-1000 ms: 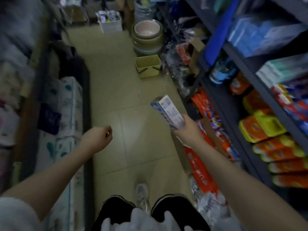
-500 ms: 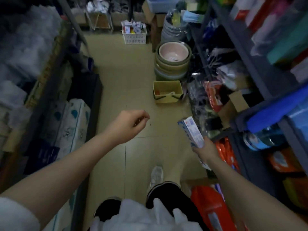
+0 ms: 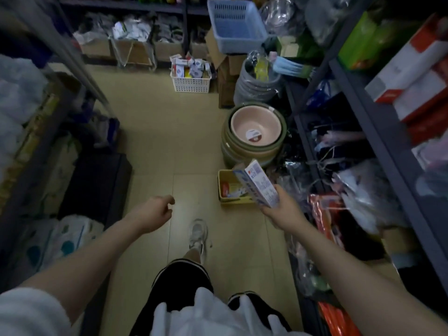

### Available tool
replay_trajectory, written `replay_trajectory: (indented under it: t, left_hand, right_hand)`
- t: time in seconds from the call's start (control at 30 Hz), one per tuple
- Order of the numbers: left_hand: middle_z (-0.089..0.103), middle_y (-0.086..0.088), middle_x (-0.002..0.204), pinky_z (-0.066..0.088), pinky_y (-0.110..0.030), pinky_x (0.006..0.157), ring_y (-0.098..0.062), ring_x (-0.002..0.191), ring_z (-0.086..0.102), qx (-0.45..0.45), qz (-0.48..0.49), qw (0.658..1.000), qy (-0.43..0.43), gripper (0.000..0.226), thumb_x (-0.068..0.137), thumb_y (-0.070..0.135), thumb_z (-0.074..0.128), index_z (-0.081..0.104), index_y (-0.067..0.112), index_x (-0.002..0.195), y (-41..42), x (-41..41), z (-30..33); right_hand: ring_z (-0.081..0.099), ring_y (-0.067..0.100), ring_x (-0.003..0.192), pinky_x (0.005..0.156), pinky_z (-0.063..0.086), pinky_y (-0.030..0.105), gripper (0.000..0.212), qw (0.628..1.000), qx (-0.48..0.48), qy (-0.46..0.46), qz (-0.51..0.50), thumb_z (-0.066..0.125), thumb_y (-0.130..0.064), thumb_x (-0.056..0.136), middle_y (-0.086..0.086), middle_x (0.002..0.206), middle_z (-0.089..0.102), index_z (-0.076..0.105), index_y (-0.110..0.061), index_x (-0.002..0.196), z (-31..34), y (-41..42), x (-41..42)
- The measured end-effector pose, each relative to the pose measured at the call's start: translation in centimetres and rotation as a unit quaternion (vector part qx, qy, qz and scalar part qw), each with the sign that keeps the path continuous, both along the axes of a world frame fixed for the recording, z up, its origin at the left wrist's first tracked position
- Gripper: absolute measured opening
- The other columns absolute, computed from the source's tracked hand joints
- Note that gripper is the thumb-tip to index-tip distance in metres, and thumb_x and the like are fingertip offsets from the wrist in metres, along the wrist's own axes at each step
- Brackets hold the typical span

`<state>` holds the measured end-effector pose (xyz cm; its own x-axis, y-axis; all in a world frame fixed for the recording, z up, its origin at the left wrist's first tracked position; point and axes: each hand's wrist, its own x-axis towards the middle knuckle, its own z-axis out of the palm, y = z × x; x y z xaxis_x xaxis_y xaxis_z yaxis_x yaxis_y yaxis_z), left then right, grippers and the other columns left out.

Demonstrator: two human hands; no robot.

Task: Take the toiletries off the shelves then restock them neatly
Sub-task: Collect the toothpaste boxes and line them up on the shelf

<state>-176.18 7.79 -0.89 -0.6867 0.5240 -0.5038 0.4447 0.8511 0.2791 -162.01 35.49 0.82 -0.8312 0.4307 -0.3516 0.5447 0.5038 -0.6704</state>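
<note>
While I look down the shop aisle from the head camera, my right hand (image 3: pixel 282 212) grips a toothpaste box (image 3: pixel 257 184) by its lower end, fingers wrapped round the near part of the carton. Its long axis runs on a slant: the free end points up and away from me toward the upper left, the held end sits low and to the right in my palm. The printed white face with small text is turned up toward the camera, and a blue band runs along the left edge. That box hangs in the air over the right rim of a small yellow basket (image 3: pixel 221 187) standing on the tiled floor (image 3: pixel 157 141); I cannot tell how far above it. Inside the basket lie a few more small cartons, blurred.

My left hand (image 3: pixel 155 212) is out in front over the floor, holding nothing, fingers loosely curled with thumb and forefinger near each other.

Just beyond the yellow basket stands a stack of round basins (image 3: pixel 254 139), the top one pink with a round label. Farther back sits a white basket (image 3: pixel 191 80) packed with small boxes, and above it a blue basket (image 3: pixel 237 25) rests on cardboard cartons. Dark metal shelving (image 3: pixel 378 132) lines the right side, loaded with packaged goods. One white sneaker (image 3: pixel 198 232) shows below, on the floor.
</note>
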Motion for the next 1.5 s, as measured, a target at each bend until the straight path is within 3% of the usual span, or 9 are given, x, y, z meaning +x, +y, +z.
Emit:
replay_trajectory:
  t: [0.17, 0.4, 0.63, 0.77, 0.83, 0.97, 1.17, 1.37, 1.5]
  left_hand:
    - [0.054, -0.003, 0.126, 0.037, -0.02, 0.081, -0.016, 0.11, 0.053, 0.067, -0.03, 0.997, -0.009, 0.034, 0.096, 0.022, 0.046, 0.047, 0.014, 0.129, 8.2, -12.9, -0.4]
    - [0.056, -0.001, 0.12, 0.044, -0.029, 0.086, -0.017, 0.106, 0.055, 0.173, -0.052, 0.984, -0.004, 0.032, 0.093, 0.023, 0.05, 0.054, 0.016, 0.123, 19.2, -24.1, -5.4]
    - [0.058, 0.0, 0.115, 0.037, -0.022, 0.075, -0.016, 0.102, 0.057, 0.168, -0.001, 0.984, -0.059, 0.027, 0.092, 0.018, 0.051, 0.058, 0.013, 0.118, 24.7, -28.9, -24.6]
    - [0.058, -0.003, 0.114, 0.037, -0.022, 0.075, -0.013, 0.094, 0.055, 0.158, 0.042, 0.981, -0.106, 0.026, 0.091, 0.012, 0.052, 0.059, 0.011, 0.117, 26.0, -28.7, -38.3]
    - [0.06, -0.004, 0.112, 0.038, -0.022, 0.076, -0.012, 0.09, 0.054, 0.151, 0.069, 0.977, -0.134, 0.025, 0.091, 0.01, 0.051, 0.06, 0.01, 0.115, 26.3, -28.0, -43.8]
    - [0.059, -0.001, 0.109, 0.04, -0.02, 0.072, -0.012, 0.093, 0.053, 0.155, 0.108, 0.971, -0.145, 0.024, 0.092, 0.009, 0.049, 0.06, 0.011, 0.113, 26.9, -27.1, -51.1]
    - [0.058, -0.002, 0.109, 0.037, -0.022, 0.074, -0.012, 0.093, 0.052, 0.155, 0.11, 0.972, -0.141, 0.025, 0.091, 0.007, 0.049, 0.06, 0.008, 0.114, 28.1, -26.7, -54.1]
    - [0.061, -0.009, 0.108, 0.039, -0.024, 0.074, -0.017, 0.087, 0.054, 0.109, 0.044, 0.978, -0.172, 0.026, 0.09, 0.005, 0.051, 0.06, 0.008, 0.114, 27.0, -25.6, -44.5]
    - [0.062, -0.009, 0.108, 0.039, -0.024, 0.072, -0.02, 0.087, 0.056, 0.085, 0.002, 0.981, -0.174, 0.026, 0.091, 0.009, 0.05, 0.058, 0.01, 0.116, 26.7, -25.2, -33.2]
  right_hand:
    - [0.059, 0.023, 0.098, 0.077, 0.051, 0.037, 0.053, 0.994, -0.015, -0.089, -0.061, 0.071, -0.012, 0.075, 0.001, 0.108, 0.06, 0.047, -0.015, 0.122, -3.7, 6.1, -8.5]
    - [0.063, 0.024, 0.073, 0.063, 0.053, 0.035, 0.021, 0.946, -0.119, -0.155, -0.259, 0.065, 0.0, 0.077, 0.016, 0.09, 0.066, 0.058, -0.013, 0.091, -12.7, 13.3, -16.7]
    - [0.057, 0.019, 0.071, 0.055, 0.042, 0.026, 0.03, 0.838, -0.284, -0.207, -0.417, 0.067, -0.008, 0.084, 0.014, 0.094, 0.063, 0.058, -0.001, 0.112, -33.2, 15.9, -23.4]
    - [0.059, 0.026, 0.084, 0.073, 0.052, 0.04, 0.042, 0.74, -0.364, -0.236, -0.515, 0.067, -0.014, 0.086, 0.014, 0.108, 0.059, 0.051, -0.005, 0.124, -46.4, 17.2, -25.1]
    - [0.058, 0.024, 0.077, 0.062, 0.055, 0.035, 0.041, 0.699, -0.401, -0.222, -0.549, 0.065, -0.014, 0.087, 0.011, 0.097, 0.062, 0.05, -0.008, 0.125, -51.8, 18.0, -25.5]
    - [0.059, 0.024, 0.075, 0.049, 0.055, 0.033, 0.043, 0.714, -0.399, -0.212, -0.535, 0.061, -0.01, 0.089, 0.017, 0.122, 0.06, 0.048, -0.005, 0.13, -60.1, 19.1, -25.7]
    - [0.052, 0.034, 0.117, 0.096, 0.046, 0.041, 0.038, 0.762, -0.355, -0.272, -0.468, 0.053, -0.01, 0.093, 0.014, 0.127, 0.053, 0.044, 0.0, 0.128, -63.5, 19.1, -26.9]
    - [0.059, 0.031, 0.098, 0.082, 0.046, 0.035, 0.022, 0.861, -0.298, -0.269, -0.311, 0.049, -0.009, 0.092, 0.02, 0.106, 0.061, 0.059, 0.002, 0.109, -51.3, 18.6, -26.8]
    - [0.049, 0.006, 0.068, 0.064, 0.039, 0.019, 0.023, 0.896, -0.304, -0.23, -0.226, 0.048, -0.008, 0.095, -0.002, 0.078, 0.053, 0.055, -0.021, 0.077, -37.9, 18.7, -25.8]
